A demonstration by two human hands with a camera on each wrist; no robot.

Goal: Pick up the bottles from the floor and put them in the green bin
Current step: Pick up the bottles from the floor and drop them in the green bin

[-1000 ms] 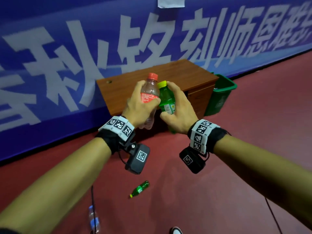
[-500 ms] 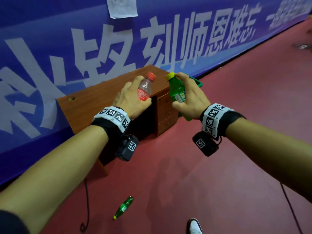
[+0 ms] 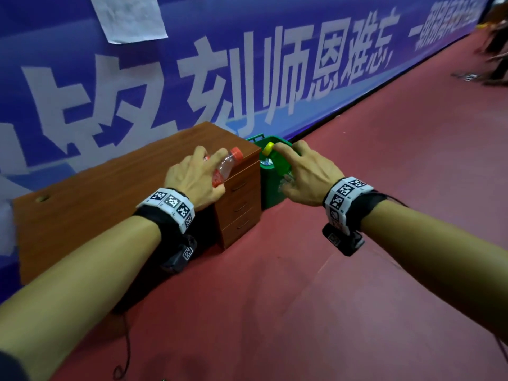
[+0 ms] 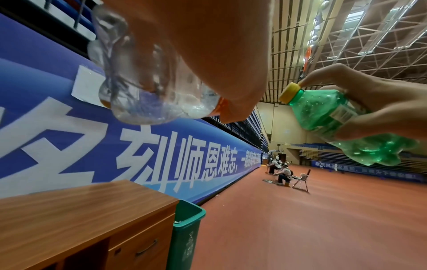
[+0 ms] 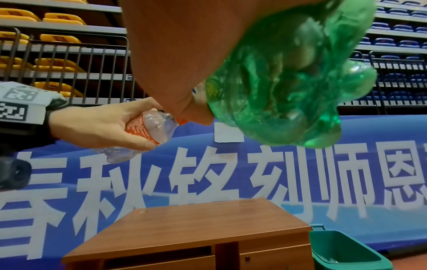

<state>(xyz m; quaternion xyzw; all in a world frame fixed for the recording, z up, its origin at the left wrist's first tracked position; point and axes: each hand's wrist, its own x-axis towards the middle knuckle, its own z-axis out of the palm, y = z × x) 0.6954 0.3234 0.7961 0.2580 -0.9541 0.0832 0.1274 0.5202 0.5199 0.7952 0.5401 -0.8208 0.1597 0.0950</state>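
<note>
Wooden desk (image 3: 110,204) crowds the green bin (image 3: 270,185) on its left, so the left hand (image 3: 192,182), fingers wrapped round the clear red-capped bottle (image 3: 226,166), risks bouncing its drop off the desktop. Right hand (image 3: 308,177) grips the green bottle (image 3: 279,163) above the bin; release early and it clips the rim.

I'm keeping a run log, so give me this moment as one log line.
left hand: holds clear red-capped bottle | right hand: holds green yellow-capped bottle | green bin: beside wooden desk, bottles not yet dropped
</note>
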